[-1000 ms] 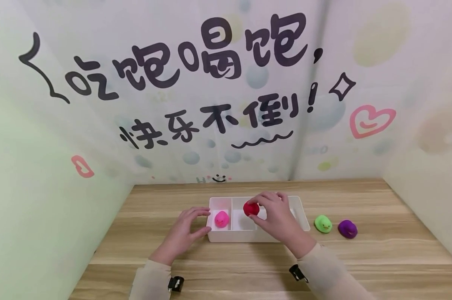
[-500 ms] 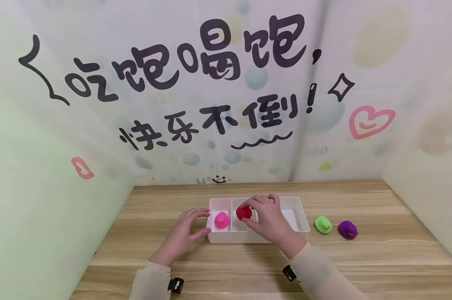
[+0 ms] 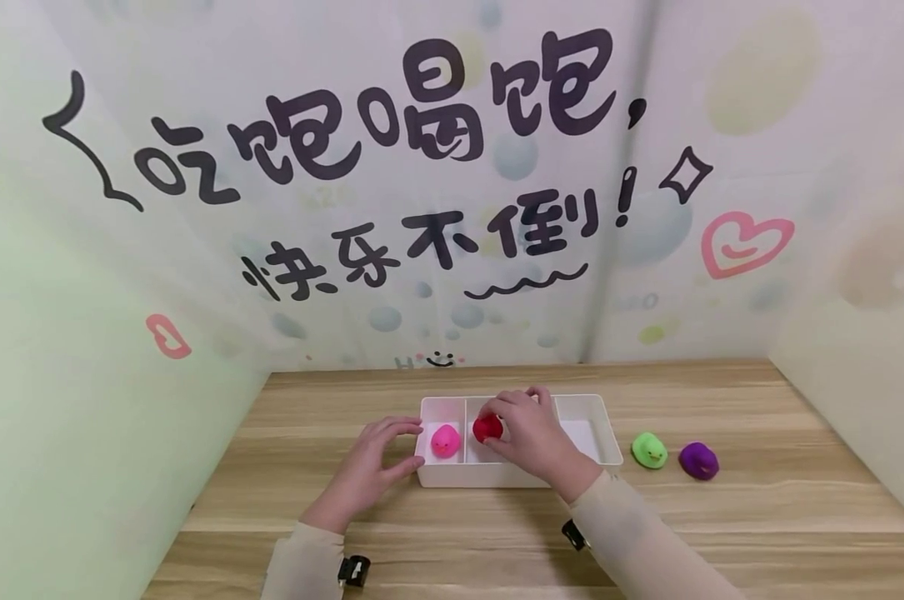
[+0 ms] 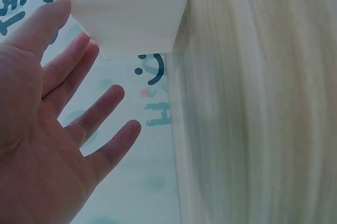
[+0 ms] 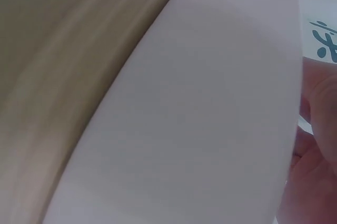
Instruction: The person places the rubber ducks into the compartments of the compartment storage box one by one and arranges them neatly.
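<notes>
In the head view, a white divided tray point(image 3: 452, 477) stands on the table. My right hand point(image 3: 534, 437) reaches over it and pinches a red toy duck point(image 3: 486, 429) between thumb and fingers, at the second compartment from the left. Whether the duck touches the tray floor cannot be told. A pink toy duck point(image 3: 445, 442) sits in the leftmost compartment. At the tray's left end is my left hand point(image 3: 369, 471), fingers spread and fairly straight, thumb and fingertips at its edge. The left wrist view shows those fingertips by the tray's wall point(image 4: 129, 18). In the right wrist view the tray wall point(image 5: 200, 103) hides the held duck.
A green toy duck point(image 3: 650, 451) and a purple toy duck point(image 3: 699, 460) sit on the wooden table point(image 3: 452, 542), right of the tray. A printed wall sheet point(image 3: 347, 333) rises behind the table.
My right hand has moved left and a little lower with the red toy duck, into the second compartment, uncovering more of the tray's right end. The left hand has stayed in place.
</notes>
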`<state>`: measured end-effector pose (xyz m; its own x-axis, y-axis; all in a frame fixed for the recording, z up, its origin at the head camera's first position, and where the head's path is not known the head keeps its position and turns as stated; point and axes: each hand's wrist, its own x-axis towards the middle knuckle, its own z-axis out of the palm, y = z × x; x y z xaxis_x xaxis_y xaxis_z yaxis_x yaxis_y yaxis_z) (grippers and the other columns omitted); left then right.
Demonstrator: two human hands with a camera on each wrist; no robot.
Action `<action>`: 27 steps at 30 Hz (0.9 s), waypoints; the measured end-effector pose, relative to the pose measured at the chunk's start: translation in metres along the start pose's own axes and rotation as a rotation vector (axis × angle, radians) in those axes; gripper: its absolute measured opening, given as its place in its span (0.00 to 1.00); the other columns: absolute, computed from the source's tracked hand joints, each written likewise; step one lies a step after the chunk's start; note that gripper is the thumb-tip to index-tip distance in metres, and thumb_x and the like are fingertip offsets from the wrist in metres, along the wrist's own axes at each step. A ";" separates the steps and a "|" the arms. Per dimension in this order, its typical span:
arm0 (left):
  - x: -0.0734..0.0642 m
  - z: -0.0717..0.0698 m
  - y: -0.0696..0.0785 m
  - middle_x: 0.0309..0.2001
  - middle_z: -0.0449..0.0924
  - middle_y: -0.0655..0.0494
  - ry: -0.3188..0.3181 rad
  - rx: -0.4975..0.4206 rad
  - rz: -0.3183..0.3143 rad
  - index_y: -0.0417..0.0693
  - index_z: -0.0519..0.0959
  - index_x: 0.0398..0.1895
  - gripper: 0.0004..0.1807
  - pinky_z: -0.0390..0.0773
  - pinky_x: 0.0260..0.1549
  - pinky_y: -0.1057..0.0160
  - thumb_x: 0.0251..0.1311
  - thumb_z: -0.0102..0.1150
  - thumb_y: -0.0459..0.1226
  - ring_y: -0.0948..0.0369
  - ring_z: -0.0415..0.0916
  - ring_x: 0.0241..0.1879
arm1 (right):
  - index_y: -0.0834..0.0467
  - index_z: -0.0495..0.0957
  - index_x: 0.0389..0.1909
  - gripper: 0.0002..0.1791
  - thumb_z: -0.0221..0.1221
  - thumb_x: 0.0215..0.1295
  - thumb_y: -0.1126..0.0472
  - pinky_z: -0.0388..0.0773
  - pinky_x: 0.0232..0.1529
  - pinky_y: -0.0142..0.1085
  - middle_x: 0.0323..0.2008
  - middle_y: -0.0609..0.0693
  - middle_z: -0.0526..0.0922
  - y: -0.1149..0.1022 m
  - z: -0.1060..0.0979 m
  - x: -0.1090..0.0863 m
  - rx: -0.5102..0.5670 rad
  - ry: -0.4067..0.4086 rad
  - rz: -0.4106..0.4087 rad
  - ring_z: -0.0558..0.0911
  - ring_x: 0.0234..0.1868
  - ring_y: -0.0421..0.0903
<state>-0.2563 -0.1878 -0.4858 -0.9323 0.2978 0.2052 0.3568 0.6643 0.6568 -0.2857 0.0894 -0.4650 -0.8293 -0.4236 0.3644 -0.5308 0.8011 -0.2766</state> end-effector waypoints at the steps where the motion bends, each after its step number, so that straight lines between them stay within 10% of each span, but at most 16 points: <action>1: 0.000 0.000 0.000 0.68 0.77 0.62 0.001 -0.003 -0.001 0.51 0.81 0.60 0.23 0.69 0.72 0.41 0.62 0.72 0.39 0.50 0.68 0.70 | 0.48 0.86 0.43 0.18 0.80 0.51 0.55 0.68 0.62 0.57 0.41 0.44 0.87 0.001 0.001 0.001 0.001 -0.011 0.001 0.82 0.48 0.45; 27: 0.001 0.000 -0.001 0.68 0.76 0.61 -0.006 -0.014 -0.003 0.50 0.81 0.60 0.23 0.68 0.72 0.40 0.62 0.72 0.40 0.49 0.67 0.71 | 0.50 0.83 0.36 0.16 0.80 0.50 0.60 0.66 0.63 0.64 0.37 0.46 0.87 -0.001 0.011 0.014 -0.007 -0.164 0.052 0.82 0.43 0.47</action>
<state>-0.2578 -0.1885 -0.4859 -0.9331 0.2994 0.1989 0.3528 0.6560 0.6673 -0.2987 0.0779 -0.4699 -0.8734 -0.4444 0.1992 -0.4855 0.8266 -0.2847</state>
